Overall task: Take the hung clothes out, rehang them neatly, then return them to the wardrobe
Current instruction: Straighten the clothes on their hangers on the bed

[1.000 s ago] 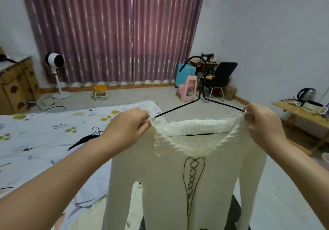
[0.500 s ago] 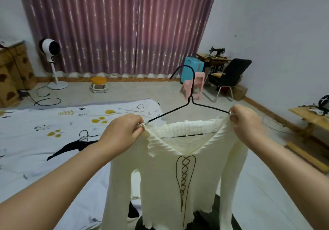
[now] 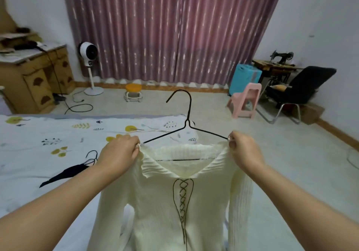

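My left hand [image 3: 118, 153] and right hand [image 3: 245, 149] pinch the top's [image 3: 165, 202] shoulders on the hanger [image 3: 186, 126]. Fingertips are hidden, apparently curled. Bed [image 3: 48, 134] lies at nine o'clock.

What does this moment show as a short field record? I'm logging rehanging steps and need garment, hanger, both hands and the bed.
garment: cream knit top, dark lacing down the front, on the hanger
hanger: black wire hanger, hook up
left hand: pinches the top's left shoulder
right hand: pinches the right shoulder
bed: dark garment on another hanger lying on it
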`<move>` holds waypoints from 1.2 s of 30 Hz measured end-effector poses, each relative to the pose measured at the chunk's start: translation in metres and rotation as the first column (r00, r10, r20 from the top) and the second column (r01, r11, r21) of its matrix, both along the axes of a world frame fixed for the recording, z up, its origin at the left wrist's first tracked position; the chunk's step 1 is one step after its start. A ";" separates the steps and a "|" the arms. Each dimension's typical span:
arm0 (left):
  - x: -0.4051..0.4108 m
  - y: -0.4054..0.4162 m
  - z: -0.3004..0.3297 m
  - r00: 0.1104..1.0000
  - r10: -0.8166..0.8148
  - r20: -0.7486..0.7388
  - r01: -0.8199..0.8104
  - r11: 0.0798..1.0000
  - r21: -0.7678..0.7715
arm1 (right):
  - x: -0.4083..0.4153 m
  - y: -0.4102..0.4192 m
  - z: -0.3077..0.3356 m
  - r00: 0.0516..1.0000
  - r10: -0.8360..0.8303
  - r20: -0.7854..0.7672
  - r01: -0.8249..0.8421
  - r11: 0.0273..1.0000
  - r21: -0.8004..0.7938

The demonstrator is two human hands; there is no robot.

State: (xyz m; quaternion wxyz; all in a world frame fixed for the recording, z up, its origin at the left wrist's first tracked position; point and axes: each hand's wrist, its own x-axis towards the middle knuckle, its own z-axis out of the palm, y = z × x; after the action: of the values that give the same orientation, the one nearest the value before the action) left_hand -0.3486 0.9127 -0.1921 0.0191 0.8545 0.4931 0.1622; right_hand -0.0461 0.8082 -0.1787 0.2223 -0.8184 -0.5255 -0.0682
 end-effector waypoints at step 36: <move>0.004 -0.053 -0.176 0.944 -0.010 -0.331 -0.126 0.913 -0.389 | -0.088 -0.009 -0.200 0.927 0.359 -0.105 -0.358 0.769 -0.530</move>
State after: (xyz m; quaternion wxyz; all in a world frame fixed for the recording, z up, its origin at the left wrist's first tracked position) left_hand -0.3441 0.8602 -0.3679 0.1088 0.8317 0.5377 -0.0860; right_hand -0.1338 0.7995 -0.3789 -0.0089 -0.7321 -0.6695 0.1253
